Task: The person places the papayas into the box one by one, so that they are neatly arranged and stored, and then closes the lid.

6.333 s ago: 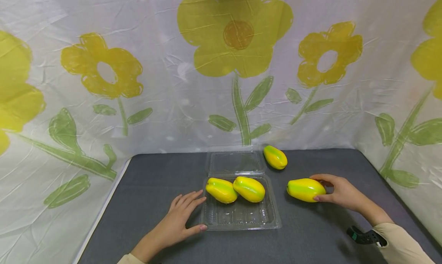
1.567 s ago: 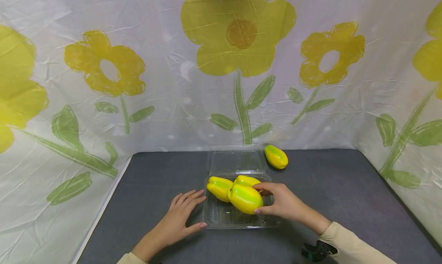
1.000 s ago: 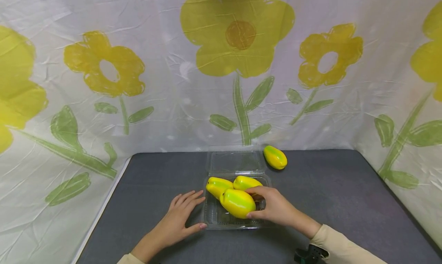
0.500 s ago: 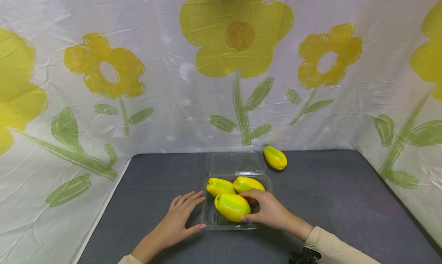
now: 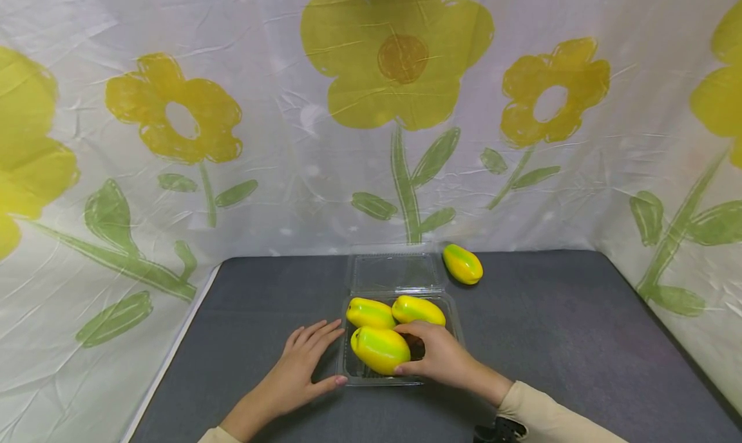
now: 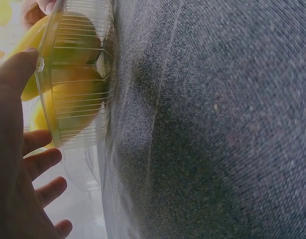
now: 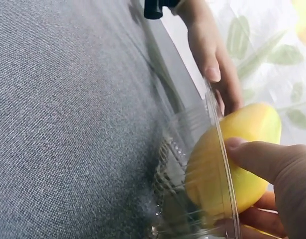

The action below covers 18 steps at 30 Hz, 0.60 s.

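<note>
Pinching the front fruit (image 5: 378, 351) at one end, right hand (image 5: 444, 358); left hand (image 5: 295, 368) spread near the other.

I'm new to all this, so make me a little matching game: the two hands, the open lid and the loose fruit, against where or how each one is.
1. Left hand
2. Right hand
3. Clear lid
4. Loose fruit

A. Lying open behind the tray
B. Gripping a yellow-green fruit
C. On the dark tabletop, beside the lid's right edge
D. Fingers spread, at the tray's left rim

Pairs: 1-D, 2-B, 3-A, 4-C
</note>
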### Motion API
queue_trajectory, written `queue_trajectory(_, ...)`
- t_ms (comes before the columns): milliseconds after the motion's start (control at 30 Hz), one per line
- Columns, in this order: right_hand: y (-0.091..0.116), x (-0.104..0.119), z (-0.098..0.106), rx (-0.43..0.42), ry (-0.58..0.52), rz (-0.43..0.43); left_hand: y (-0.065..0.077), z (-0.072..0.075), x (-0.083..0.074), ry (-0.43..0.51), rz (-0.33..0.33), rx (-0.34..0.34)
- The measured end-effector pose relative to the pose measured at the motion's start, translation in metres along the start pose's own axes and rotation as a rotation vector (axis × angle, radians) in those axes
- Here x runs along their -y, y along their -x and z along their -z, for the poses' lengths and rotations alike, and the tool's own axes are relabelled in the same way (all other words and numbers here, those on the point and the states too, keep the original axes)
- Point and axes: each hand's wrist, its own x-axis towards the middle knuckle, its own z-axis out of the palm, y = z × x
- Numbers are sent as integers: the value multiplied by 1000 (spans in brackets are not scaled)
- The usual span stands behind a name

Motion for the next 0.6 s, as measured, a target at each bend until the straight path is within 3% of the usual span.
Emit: queue_trajectory(600, -7, 4, -10, -6, 85, 5, 0, 0, 0, 20, -8, 4)
